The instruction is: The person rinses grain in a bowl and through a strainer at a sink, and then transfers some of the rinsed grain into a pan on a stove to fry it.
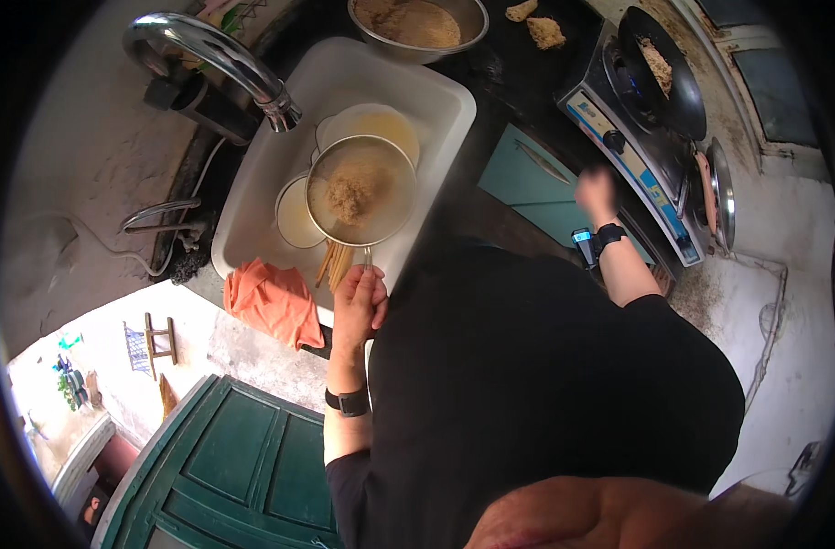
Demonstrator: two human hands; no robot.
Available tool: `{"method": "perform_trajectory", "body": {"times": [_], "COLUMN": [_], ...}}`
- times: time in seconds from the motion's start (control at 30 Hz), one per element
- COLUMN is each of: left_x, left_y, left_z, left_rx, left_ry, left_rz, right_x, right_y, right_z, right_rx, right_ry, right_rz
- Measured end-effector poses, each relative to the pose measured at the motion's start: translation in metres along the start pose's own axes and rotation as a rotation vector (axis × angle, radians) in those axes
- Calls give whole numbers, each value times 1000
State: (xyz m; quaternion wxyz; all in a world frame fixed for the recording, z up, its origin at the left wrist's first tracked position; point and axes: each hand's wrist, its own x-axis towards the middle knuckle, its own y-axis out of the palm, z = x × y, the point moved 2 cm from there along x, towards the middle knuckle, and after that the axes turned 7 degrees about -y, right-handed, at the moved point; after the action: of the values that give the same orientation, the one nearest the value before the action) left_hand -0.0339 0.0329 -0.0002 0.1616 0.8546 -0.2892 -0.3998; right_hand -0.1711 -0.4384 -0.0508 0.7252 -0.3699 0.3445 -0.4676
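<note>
My left hand [362, 298] grips the thin handle of a round strainer [362, 190] above a white sink [451, 89]. A clump of tan, crumbly material [354, 195] lies in the strainer. Beneath it in the sink are a bowl with yellowish liquid [397, 127], a smaller round bowl [299, 213] with pale liquid, and several chopsticks [335, 264]. My right hand [596, 194] is blurred, beside the front of the gas stove; whether it holds anything is unclear. A wide metal bowl [424, 51] with brown contents stands behind the sink.
A chrome faucet [218, 48] arches over the sink's left side. An orange cloth [272, 302] hangs over the near-left rim. At right, a black wok [685, 89] with tan food sits on the gas stove [637, 165], a metal lid [723, 195] beside it. Tan lumps [545, 33] lie on the dark counter.
</note>
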Motion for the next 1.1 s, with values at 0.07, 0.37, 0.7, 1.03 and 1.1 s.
{"method": "perform_trajectory", "body": {"times": [0.07, 0.37, 0.7, 1.03, 1.1], "left_x": [2, 3, 4, -2, -5], "left_y": [1, 2, -1, 2, 17], "left_z": [2, 5, 8, -68, -92], "left_rx": [-3, 17, 12, 108, 200], "left_ry": [-1, -14, -23, -92, -106], "left_rz": [14, 23, 25, 60, 76], "right_x": [1, -4, -13, -40, -52], "right_y": [2, 6, 7, 11, 24], "right_z": [-3, -9, -8, 136, 185], "right_rx": [7, 6, 33, 934, 1119], "right_ry": [-1, -14, 8, -300, -263], "right_rz": [17, 63, 94, 462, 727]}}
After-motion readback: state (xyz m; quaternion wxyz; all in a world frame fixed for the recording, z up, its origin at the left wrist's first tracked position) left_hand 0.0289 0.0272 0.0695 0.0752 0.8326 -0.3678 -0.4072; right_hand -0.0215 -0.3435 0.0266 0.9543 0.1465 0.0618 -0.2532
